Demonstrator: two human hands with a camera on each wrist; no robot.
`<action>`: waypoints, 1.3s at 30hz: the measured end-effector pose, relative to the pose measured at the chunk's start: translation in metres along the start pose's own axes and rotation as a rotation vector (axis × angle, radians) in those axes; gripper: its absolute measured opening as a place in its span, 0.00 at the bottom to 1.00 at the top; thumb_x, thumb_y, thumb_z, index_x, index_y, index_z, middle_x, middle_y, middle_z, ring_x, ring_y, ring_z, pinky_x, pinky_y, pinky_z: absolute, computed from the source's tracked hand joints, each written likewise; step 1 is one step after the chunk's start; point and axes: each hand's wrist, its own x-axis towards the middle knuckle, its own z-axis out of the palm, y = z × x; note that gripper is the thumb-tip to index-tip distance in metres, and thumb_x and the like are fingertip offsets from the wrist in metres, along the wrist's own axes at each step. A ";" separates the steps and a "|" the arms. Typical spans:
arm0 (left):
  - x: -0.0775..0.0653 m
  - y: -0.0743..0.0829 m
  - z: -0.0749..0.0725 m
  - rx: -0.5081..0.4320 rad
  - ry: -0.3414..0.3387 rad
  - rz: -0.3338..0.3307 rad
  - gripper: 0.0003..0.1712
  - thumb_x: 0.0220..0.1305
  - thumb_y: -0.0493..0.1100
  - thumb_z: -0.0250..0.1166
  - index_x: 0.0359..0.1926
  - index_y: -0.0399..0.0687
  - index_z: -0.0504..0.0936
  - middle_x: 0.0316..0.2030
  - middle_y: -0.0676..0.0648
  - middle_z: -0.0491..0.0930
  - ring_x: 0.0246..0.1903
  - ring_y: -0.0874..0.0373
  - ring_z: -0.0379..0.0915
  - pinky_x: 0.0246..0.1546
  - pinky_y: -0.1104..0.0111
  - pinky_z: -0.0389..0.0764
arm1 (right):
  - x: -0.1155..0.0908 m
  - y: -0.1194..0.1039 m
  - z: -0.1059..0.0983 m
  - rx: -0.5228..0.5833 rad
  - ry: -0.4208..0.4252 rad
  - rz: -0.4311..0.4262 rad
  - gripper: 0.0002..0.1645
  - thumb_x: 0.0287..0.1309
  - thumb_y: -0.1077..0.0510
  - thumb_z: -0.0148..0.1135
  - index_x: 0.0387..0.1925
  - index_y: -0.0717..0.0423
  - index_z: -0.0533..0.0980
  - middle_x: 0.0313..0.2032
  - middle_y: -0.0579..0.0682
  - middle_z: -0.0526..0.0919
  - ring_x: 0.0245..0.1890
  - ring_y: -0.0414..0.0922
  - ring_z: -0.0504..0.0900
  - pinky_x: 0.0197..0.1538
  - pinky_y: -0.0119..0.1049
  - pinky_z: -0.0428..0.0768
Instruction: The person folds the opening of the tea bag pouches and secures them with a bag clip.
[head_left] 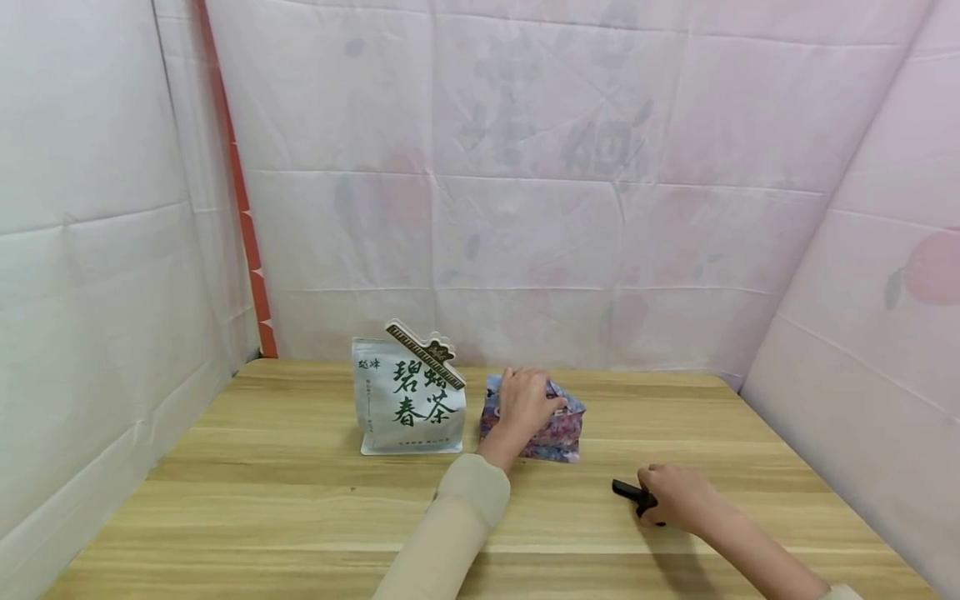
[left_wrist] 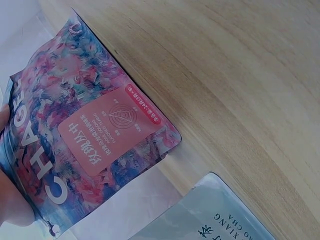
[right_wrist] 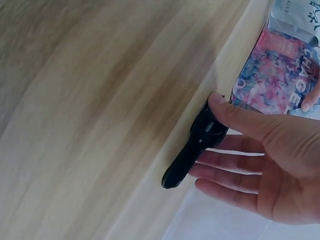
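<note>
My left hand (head_left: 522, 404) grips the top of a blue and pink floral tea pouch (head_left: 558, 432), which stands on the table. In the left wrist view the pouch (left_wrist: 75, 75) shows a pink label (left_wrist: 110, 127), with part of the hand at its folded top. To the right and nearer, my right hand (head_left: 681, 498) holds a small black clip (head_left: 632, 491) low over the table. In the right wrist view the thumb lies along one end of the black clip (right_wrist: 195, 145) and the fingers are behind it.
A white tea bag (head_left: 408, 421) with green characters stands left of the floral pouch. Across its top corner sits a large patterned clip (head_left: 425, 354), slanting down to the right. The wooden table (head_left: 300, 500) is bordered by hanging white and pink cloth (head_left: 525, 250) behind and at both sides.
</note>
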 end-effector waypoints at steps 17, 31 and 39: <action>0.001 0.000 0.000 0.006 -0.011 -0.003 0.19 0.49 0.65 0.65 0.33 0.60 0.83 0.25 0.60 0.77 0.25 0.64 0.69 0.29 0.70 0.60 | 0.001 0.001 -0.011 0.005 -0.055 0.188 0.21 0.53 0.45 0.62 0.23 0.58 0.70 0.20 0.48 0.69 0.20 0.44 0.69 0.22 0.39 0.70; 0.002 -0.001 0.000 0.008 -0.011 -0.004 0.18 0.49 0.66 0.65 0.31 0.60 0.83 0.23 0.60 0.76 0.24 0.64 0.70 0.29 0.70 0.60 | 0.005 0.016 -0.006 0.398 -0.140 0.314 0.19 0.58 0.50 0.59 0.24 0.60 0.66 0.17 0.49 0.66 0.14 0.41 0.66 0.18 0.34 0.68; 0.001 0.000 -0.001 0.013 -0.023 -0.001 0.18 0.48 0.66 0.64 0.31 0.61 0.82 0.23 0.60 0.76 0.24 0.64 0.69 0.30 0.70 0.61 | 0.008 0.024 -0.004 0.890 -0.012 0.329 0.15 0.59 0.61 0.57 0.27 0.62 0.60 0.24 0.53 0.71 0.21 0.46 0.75 0.25 0.42 0.77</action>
